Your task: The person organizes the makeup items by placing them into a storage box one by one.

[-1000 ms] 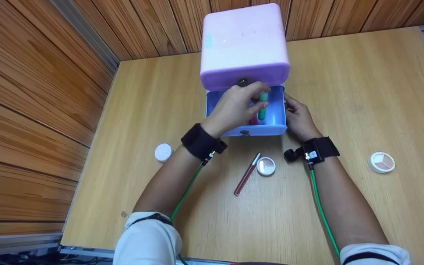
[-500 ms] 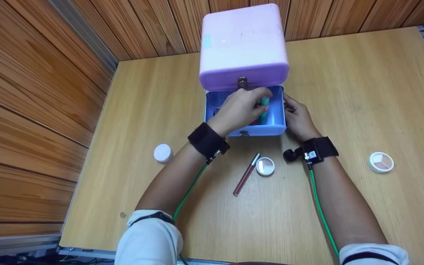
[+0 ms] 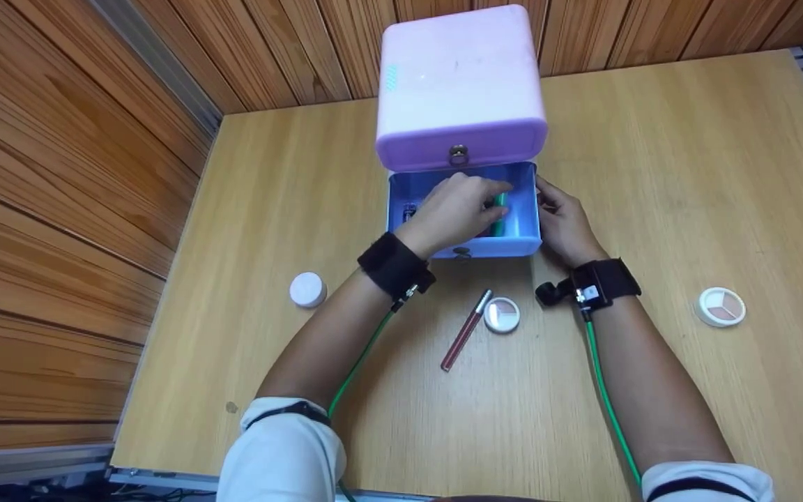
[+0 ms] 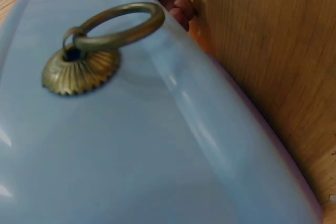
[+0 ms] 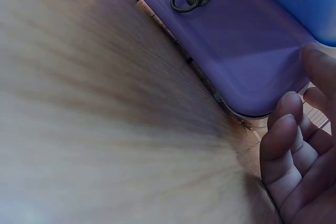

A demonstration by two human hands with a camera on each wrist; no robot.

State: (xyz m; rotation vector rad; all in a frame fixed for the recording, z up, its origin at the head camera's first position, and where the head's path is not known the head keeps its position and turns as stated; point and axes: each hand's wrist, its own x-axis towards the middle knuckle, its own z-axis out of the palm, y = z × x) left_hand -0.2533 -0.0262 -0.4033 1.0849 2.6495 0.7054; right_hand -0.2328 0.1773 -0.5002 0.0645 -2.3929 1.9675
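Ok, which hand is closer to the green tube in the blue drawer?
Left. The left hand is inside the blue drawer, fingers on the green tube. The right hand rests against the drawer's outer right side, apart from the tube.

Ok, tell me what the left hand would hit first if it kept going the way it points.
Probably the pink box: the left hand, holding the green tube, points across the blue drawer toward it, though depth is unclear.
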